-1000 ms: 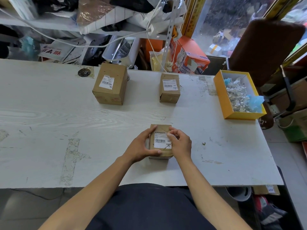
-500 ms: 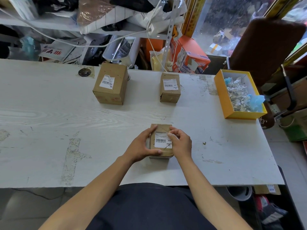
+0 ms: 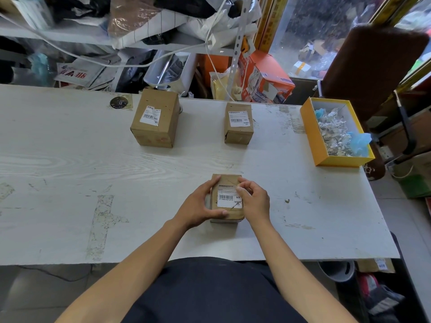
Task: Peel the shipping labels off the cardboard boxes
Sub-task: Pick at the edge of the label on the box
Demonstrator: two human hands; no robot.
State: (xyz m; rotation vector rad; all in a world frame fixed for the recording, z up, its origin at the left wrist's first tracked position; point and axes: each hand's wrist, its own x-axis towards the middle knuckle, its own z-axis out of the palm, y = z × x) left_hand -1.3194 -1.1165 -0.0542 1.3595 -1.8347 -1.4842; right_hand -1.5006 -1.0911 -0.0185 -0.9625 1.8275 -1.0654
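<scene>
Clutter crowds the shelving behind your white table (image 3: 70, 173): bags, papers, a white cable and an orange carton. On the table's far side stand two more cardboard boxes, each with its label on: a larger box (image 3: 155, 118) to the left and a smaller box (image 3: 238, 123) near the middle, well apart from each other. At the right edge sits a yellow tray (image 3: 312, 136) holding crumpled paper scraps and something blue. A dark round disc (image 3: 119, 102) lies near the far edge, left of the larger box. Nothing stands between you and the small box (image 3: 227, 214) in front of you, which rests on the table near its front edge with its shipping label (image 3: 227, 198) facing up. Your left hand (image 3: 198, 206) grips the box's left side, fingers over the far corner and thumb pressed along the near edge. Your right hand (image 3: 255, 201) rests against the right side, fingers curled, with the fingertips (image 3: 239, 189) pinching at the label's upper right corner. The label looks flat; whether the corner has lifted, you cannot tell.
</scene>
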